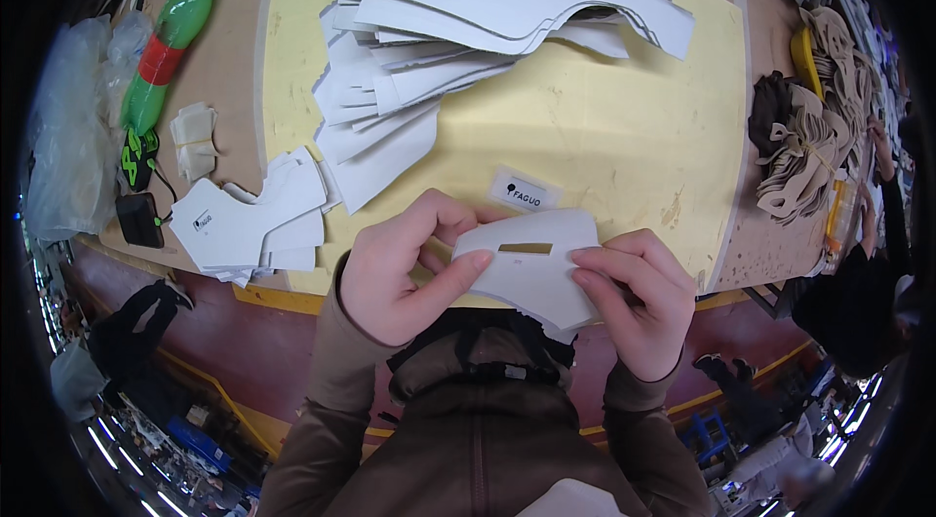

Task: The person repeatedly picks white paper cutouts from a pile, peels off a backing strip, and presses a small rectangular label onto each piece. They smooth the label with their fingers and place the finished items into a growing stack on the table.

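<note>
Head view: left hand [400, 273] and right hand [634, 298] pinch a white cut card piece with a slot [531, 273] by its edges, held above the near edge of a yellow cutting mat [604, 127] on a brown workbench [229, 59]. Stacked white card pieces [439, 39] spread beyond; a green plastic bottle [166, 44] lies at left.

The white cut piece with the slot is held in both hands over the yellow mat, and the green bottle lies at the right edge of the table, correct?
Not quite. The green bottle lies at the table's left edge, as the head view shows. The white cut piece is in the left hand and right hand, by the yellow mat.
</note>
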A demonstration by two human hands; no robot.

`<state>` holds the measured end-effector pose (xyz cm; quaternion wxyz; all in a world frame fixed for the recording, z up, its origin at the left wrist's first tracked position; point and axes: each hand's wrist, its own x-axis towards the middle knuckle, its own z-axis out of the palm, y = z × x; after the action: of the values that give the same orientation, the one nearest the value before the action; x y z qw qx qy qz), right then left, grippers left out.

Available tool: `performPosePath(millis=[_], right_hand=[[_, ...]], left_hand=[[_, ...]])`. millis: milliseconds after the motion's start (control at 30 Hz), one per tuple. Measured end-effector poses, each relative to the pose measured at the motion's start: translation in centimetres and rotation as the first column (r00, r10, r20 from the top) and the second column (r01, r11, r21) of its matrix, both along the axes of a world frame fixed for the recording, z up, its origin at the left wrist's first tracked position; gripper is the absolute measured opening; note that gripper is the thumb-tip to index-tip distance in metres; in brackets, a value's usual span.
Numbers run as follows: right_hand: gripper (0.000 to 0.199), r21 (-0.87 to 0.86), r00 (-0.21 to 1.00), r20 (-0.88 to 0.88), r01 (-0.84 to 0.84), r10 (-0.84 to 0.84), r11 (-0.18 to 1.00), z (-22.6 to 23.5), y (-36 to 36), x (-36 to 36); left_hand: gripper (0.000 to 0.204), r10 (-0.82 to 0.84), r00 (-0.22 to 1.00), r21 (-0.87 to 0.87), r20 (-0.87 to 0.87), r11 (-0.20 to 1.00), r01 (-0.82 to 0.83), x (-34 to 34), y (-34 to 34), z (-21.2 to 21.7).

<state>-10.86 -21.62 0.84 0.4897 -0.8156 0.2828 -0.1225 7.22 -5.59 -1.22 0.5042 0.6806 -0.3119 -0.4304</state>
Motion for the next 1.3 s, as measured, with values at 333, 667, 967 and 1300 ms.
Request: performPosePath(millis=[333, 667, 967, 1300], right_hand=[[0.018, -0.008, 0.995, -0.048, 0.086, -0.086, 0.996, -2.6, 0.1, 1.1], [0.017, -0.065, 0.992, -0.064, 0.103, -0.107, 0.993, -3.1, 0.6, 1.4], [0.019, -0.089, 0.992, -0.045, 0.116, -0.121, 0.989, -3.3, 0.9, 1.4], [0.02, -0.096, 0.991, -0.048, 0.124, -0.129, 0.988, -3.5, 1.0, 1.3]], left_hand=[[0.017, 0.109, 0.992, 0.236, -0.061, 0.967, -0.092, 0.9, -2.2, -1.3], [0.017, 0.257, 0.966, 0.211, 0.022, 0.943, -0.256, -0.2, -3.0, -1.4], [0.016, 0.246, 0.963, 0.159, 0.11, 0.952, -0.262, -0.3, -3.0, -2.2], [0.015, 0.272, 0.96, 0.164, 0.062, 0.946, -0.279, -0.5, -3.1, -1.9]])
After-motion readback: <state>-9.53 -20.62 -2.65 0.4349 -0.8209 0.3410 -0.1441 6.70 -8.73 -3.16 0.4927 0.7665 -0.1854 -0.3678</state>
